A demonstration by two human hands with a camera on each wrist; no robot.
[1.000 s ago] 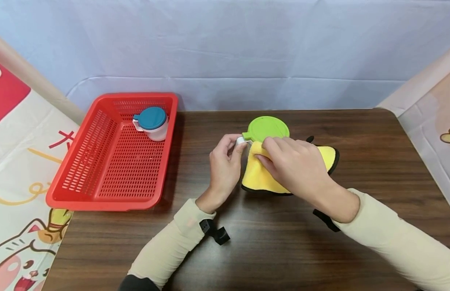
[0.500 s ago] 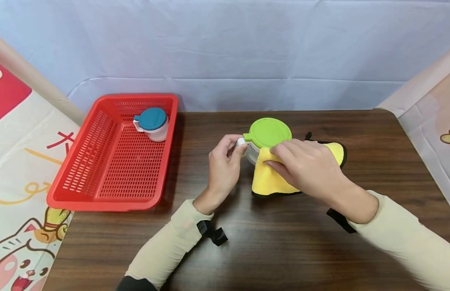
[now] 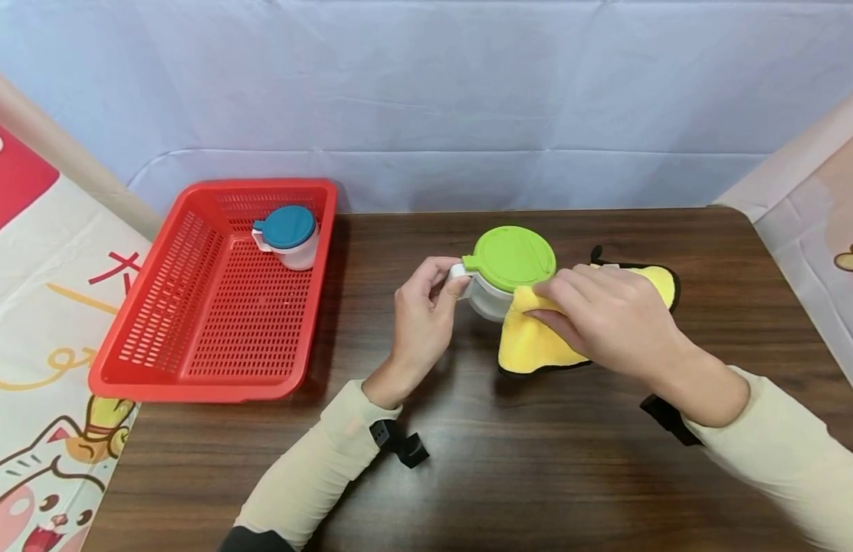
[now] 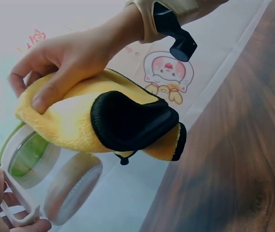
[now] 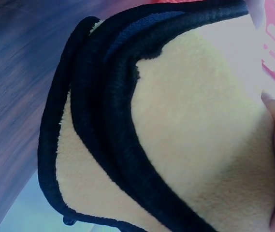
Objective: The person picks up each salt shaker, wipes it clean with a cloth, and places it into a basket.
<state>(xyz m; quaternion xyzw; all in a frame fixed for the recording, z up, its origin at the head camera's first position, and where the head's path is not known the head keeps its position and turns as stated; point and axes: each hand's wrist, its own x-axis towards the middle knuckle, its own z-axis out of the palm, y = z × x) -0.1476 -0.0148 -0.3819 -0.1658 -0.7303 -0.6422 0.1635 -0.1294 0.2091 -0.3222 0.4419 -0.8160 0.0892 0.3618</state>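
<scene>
A clear jar (image 3: 491, 300) with a round green lid (image 3: 514, 258) and a white handle is held above the dark table. My left hand (image 3: 421, 322) pinches the handle between thumb and fingers. My right hand (image 3: 608, 322) grips a yellow cloth (image 3: 536, 341) with black edging, at the jar's front right side. In the left wrist view, the cloth (image 4: 69, 123) hangs from the right hand's fingers and its near corner overlaps the lid end of the jar. The cloth fills most of the right wrist view. The jar's right side is hidden behind cloth and hand.
A red plastic basket (image 3: 305, 337) with slotted walls stands on the left of the table. Inside, at its back right corner, is a similar jar with a blue lid (image 3: 290, 227). A pale curtain (image 3: 426, 100) hangs along the table's back edge.
My right hand has moved to the right with the cloth, uncovering more of the jar's clear body. The jar has shifted very slightly right and nearer; the left hand keeps its hold on the handle.
</scene>
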